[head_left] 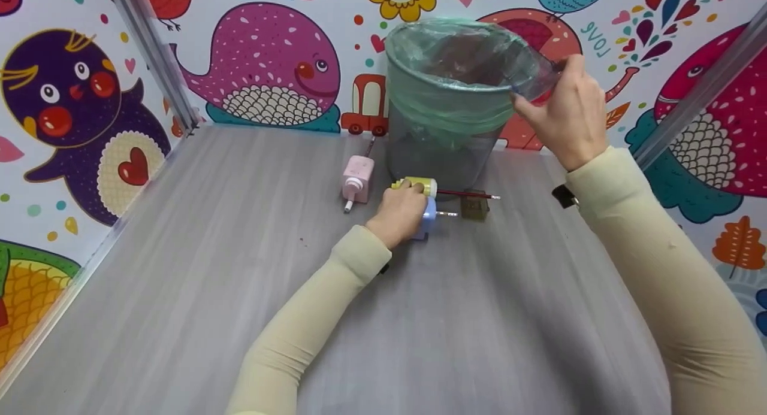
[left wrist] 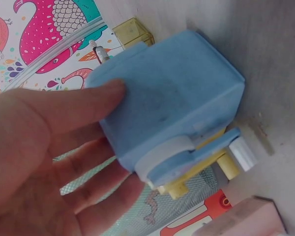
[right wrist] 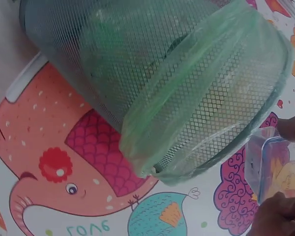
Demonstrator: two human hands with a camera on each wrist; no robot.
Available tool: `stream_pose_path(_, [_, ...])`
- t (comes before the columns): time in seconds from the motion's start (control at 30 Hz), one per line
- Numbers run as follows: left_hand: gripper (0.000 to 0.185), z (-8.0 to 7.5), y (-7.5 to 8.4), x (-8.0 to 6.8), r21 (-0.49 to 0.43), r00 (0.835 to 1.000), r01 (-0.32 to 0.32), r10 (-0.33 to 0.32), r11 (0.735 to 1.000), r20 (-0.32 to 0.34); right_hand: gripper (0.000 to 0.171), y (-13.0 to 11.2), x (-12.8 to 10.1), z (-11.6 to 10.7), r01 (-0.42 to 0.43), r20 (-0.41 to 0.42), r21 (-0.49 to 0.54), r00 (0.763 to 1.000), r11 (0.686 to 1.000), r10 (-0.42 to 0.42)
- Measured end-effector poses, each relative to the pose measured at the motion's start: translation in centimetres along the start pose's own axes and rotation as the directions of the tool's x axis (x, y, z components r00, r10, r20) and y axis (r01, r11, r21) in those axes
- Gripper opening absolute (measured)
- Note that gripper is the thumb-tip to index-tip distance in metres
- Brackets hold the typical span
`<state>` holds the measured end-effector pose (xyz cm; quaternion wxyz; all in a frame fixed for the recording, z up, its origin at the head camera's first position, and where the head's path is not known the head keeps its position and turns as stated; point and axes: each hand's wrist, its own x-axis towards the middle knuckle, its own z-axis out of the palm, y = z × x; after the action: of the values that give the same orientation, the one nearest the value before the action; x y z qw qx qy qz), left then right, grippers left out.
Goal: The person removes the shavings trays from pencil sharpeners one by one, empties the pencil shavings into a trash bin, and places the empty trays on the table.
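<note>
My left hand holds a blue crank pencil sharpener, its thumb against the casing and its fingers around the side. A yellow sharpener stands just behind the blue one, partly hidden by the hand. Up at the right side of the bin's rim, my right hand pinches a clear plastic box between thumb and fingers. The box is tilted at the mouth of a mesh bin lined with a green plastic bag.
To the left stands a pink crank sharpener with a pencil behind it. A dark red pencil extends right from the yellow sharpener, above a small translucent olive box. Cartoon-printed walls bound the grey table.
</note>
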<state>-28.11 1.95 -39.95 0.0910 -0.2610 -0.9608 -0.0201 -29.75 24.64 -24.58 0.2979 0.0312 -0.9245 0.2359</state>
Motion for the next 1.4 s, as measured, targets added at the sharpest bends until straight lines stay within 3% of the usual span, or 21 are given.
stream_pose_path(0.2, [0.031,-0.1,-0.1,0.0,-0.025,1.000,0.004,-0.003,1.000,0.025,0.063,0.9,-1.9,0.1,-0.037,0.034,0.111,0.999,0.993,0.034])
stream_pose_path(0.3, [0.033,-0.1,0.0,0.1,-0.025,0.999,0.011,-0.010,1.000,0.041,0.062,1.4,-3.2,0.6,-0.046,0.139,0.154,0.990,0.987,0.024])
stream_pose_path(0.37, [0.033,-0.1,0.0,0.1,-0.025,0.999,0.015,-0.013,1.000,0.052,0.060,1.8,-4.0,1.0,-0.053,0.234,0.153,0.972,0.987,0.016])
stream_pose_path(0.53, [0.031,-0.1,0.0,0.0,-0.013,0.999,0.015,-0.014,1.000,0.039,0.058,3.2,-6.0,2.1,-0.042,0.436,0.112,0.900,0.993,-0.011])
stream_pose_path(0.73, [0.031,-0.1,0.1,0.0,-0.002,0.999,0.013,-0.013,1.000,0.044,0.059,5.2,-8.2,3.4,-0.065,0.634,0.016,0.772,0.998,0.040])
stream_pose_path(0.83, [0.030,-0.2,0.1,0.0,0.004,0.999,0.013,-0.013,1.000,0.046,0.057,5.9,-9.2,4.4,-0.080,0.682,-0.026,0.727,0.996,0.076])
stream_pose_path(1.07, [0.031,-0.1,0.2,-0.1,-0.004,0.998,0.023,-0.022,1.000,0.065,0.048,6.6,-11.3,7.3,-0.124,0.743,-0.105,0.650,0.987,0.160])
stream_pose_path(1.2, [0.031,0.0,0.2,-0.2,-0.009,0.998,0.022,-0.021,1.000,0.064,0.049,6.4,-12.0,9.0,-0.112,0.743,-0.179,0.636,0.978,0.209])
stream_pose_path(1.4, [0.032,-0.1,0.2,-0.1,-0.011,0.997,0.019,-0.018,1.000,0.068,0.059,6.1,-12.4,10.4,-0.040,0.710,-0.262,0.669,0.964,0.221])
